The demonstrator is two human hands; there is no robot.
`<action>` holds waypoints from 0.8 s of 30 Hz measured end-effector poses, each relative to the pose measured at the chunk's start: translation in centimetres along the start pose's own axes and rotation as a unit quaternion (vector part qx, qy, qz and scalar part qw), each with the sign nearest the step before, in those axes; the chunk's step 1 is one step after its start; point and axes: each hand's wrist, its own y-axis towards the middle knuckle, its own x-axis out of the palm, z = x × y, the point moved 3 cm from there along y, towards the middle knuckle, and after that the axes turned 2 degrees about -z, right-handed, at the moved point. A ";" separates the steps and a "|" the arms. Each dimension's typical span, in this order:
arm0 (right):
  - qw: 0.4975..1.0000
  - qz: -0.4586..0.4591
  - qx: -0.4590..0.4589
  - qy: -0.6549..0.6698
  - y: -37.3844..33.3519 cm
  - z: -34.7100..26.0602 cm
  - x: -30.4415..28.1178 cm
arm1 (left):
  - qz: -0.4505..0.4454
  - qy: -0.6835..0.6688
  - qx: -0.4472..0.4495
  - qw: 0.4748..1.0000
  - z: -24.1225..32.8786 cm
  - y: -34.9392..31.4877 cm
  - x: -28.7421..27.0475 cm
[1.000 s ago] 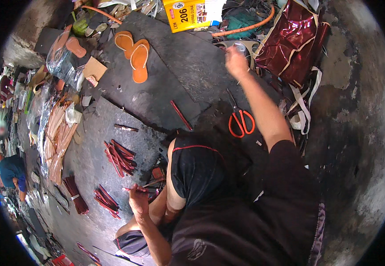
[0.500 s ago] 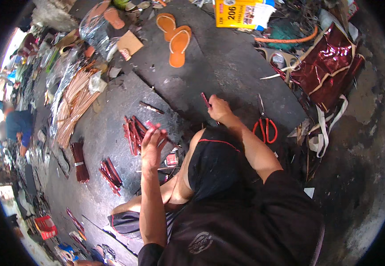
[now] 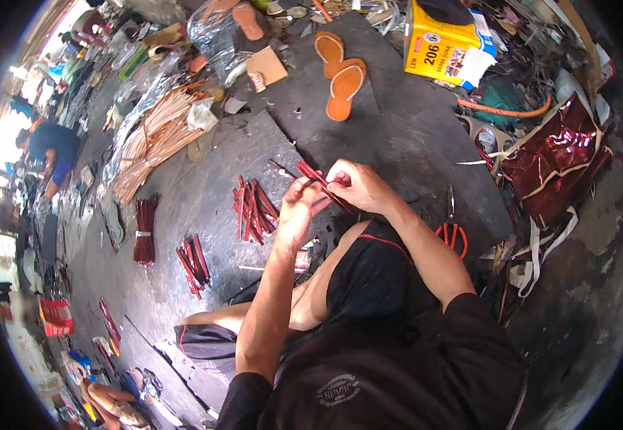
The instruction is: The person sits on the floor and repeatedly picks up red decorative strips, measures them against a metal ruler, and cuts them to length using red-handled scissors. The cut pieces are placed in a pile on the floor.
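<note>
Several shiny dark-red strips (image 3: 308,170) are held between my two hands, in front of my bent knee. My left hand (image 3: 297,211) is closed around them from the left. My right hand (image 3: 362,188) pinches the same strips from the right, its fingertips close to my left fingers. Left of my hands lies a loose pile of similar red strips (image 3: 254,211) on the dark work surface. A smaller pile of strips (image 3: 193,264) is nearer to me, and a tied bundle of long red strips (image 3: 144,233) lies further left.
Red-handled scissors (image 3: 452,233) lie right of my knee. Orange sandals (image 3: 347,87) sit ahead, with a yellow can (image 3: 433,54) and crumpled shiny red sheet (image 3: 548,165) on the right. A tan strip bundle (image 3: 157,147) is at the left; another person (image 3: 50,154) bends beyond.
My hands have come together on the strips. The right hand, which held a red piece, moved in toward the left; the left rose from beside the pile. The view has shifted.
</note>
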 end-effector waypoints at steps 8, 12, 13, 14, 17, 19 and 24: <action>0.995 0.054 0.081 0.029 -1.8 3.0 0.6 | 0.092 -0.008 0.009 0.996 1.8 -3.5 -4.0; 0.994 -0.049 0.102 0.003 -1.9 3.0 1.4 | 0.136 -0.044 0.027 0.989 3.5 -6.4 -9.0; 0.994 -0.057 0.092 -0.001 -1.8 3.0 1.6 | 0.142 -0.049 0.032 0.988 4.0 -7.1 -9.8; 0.994 -0.056 0.090 -0.005 -1.6 3.1 1.7 | 0.137 -0.069 0.040 0.987 4.2 -7.6 -10.8; 0.993 -0.081 0.084 -0.028 -1.4 2.8 1.8 | 0.160 -0.073 0.058 0.983 4.5 -8.9 -12.7; 0.991 -0.095 0.084 -0.040 -1.3 2.4 1.9 | 0.168 -0.082 0.065 0.980 4.5 -9.5 -13.0; 0.992 -0.076 0.017 -0.102 -1.5 -2.2 1.6 | 0.150 -0.105 0.076 0.980 4.5 -9.4 -11.6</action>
